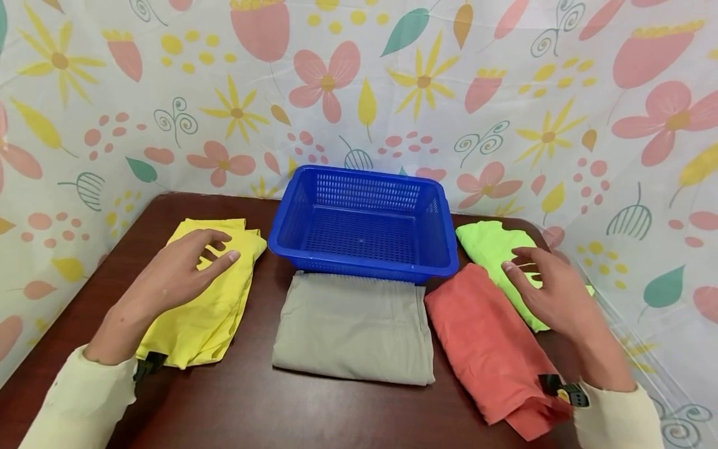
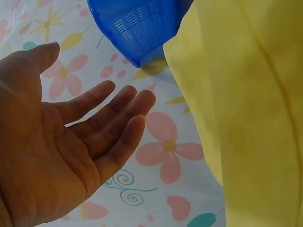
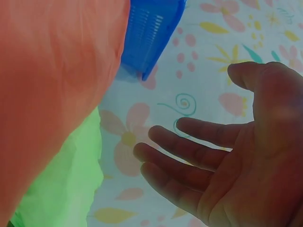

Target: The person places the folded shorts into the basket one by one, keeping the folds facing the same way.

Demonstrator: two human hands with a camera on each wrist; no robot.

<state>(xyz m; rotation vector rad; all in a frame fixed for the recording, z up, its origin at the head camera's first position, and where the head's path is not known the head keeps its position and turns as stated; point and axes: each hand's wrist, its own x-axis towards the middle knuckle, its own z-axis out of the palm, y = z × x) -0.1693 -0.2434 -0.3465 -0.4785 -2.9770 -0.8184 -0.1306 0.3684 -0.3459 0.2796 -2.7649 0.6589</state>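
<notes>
My left hand (image 1: 187, 268) hovers over a folded yellow cloth (image 1: 219, 312) on the left of the table, fingers loosely bent and holding nothing. In the left wrist view the palm and all the fingers of that hand (image 2: 80, 127) show bare. On the other side, my right hand (image 1: 552, 287) is above a lime green cloth (image 1: 488, 243), relaxed and likewise holding nothing. A folded coral red cloth (image 1: 488, 343) lies beside the green one, nearer the middle. Between the hands, a folded grey-beige cloth (image 1: 353, 330) lies flat in front of a blue plastic basket (image 1: 364, 268).
The basket, with slotted walls and nothing in it, stands at the back of the dark brown table (image 1: 235, 405). Behind it hangs a white sheet (image 1: 370, 81) printed with flowers and leaves. Both wrists carry small dark camera mounts (image 1: 566, 390) by cream sleeves.
</notes>
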